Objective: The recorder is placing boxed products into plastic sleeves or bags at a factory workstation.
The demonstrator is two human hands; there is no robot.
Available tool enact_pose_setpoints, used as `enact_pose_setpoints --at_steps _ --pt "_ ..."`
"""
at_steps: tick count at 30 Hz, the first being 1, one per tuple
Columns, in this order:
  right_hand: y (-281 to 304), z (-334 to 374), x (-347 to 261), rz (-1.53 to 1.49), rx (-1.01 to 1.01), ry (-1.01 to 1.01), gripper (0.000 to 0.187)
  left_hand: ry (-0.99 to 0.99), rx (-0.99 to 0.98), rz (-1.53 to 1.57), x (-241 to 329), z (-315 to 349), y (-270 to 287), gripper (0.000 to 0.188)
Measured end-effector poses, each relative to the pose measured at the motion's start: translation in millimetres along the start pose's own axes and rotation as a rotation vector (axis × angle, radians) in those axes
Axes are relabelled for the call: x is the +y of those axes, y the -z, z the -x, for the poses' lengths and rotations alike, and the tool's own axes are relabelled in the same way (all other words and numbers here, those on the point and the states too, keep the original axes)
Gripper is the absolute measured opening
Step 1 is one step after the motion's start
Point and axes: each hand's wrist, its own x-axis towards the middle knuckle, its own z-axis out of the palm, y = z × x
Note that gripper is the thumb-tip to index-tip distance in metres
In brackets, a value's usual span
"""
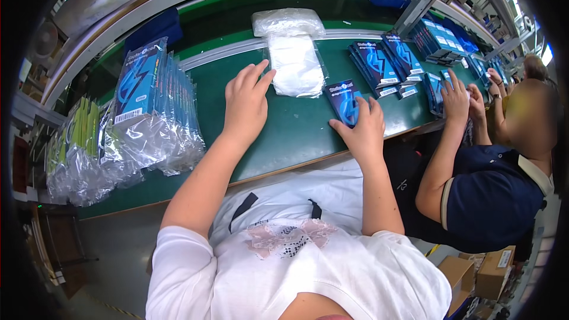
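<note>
A stack of clear plastic bags (pixel 294 65) lies on the green tabletop in front of me. My left hand (pixel 246 95) is at its left edge, fingers stretched out and slightly apart, fingertips at or just beside the plastic; nothing shows in its grasp. To the right of the bags, a flat blue box (pixel 344 102) with a lightning design lies on the table. My right hand (pixel 364 129) takes its near end, thumb at the lower left and fingers over the right side. The fingers hide part of the box's lower right.
Bagged blue boxes (pixel 140 83) stand in a row at the left, with green bagged packs (pixel 83 124) beside them. Stacked blue boxes (pixel 374 65) lie to the right. A co-worker (pixel 486 184) sits close by, hands over other boxes. A metal post (pixel 431 1) rises at the back.
</note>
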Motion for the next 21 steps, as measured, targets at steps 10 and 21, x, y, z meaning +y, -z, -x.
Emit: enact_pose_setpoints --at_steps 10,21 --pt "20.9 0.3 -13.0 -1.211 -0.214 -0.391 0.056 0.043 0.009 0.289 -10.9 -13.6 -16.2 0.014" --pt "-11.6 -21.8 -43.8 -1.831 -0.979 -0.436 0.056 0.161 -0.009 0.455 -11.3 -4.3 -8.2 0.022"
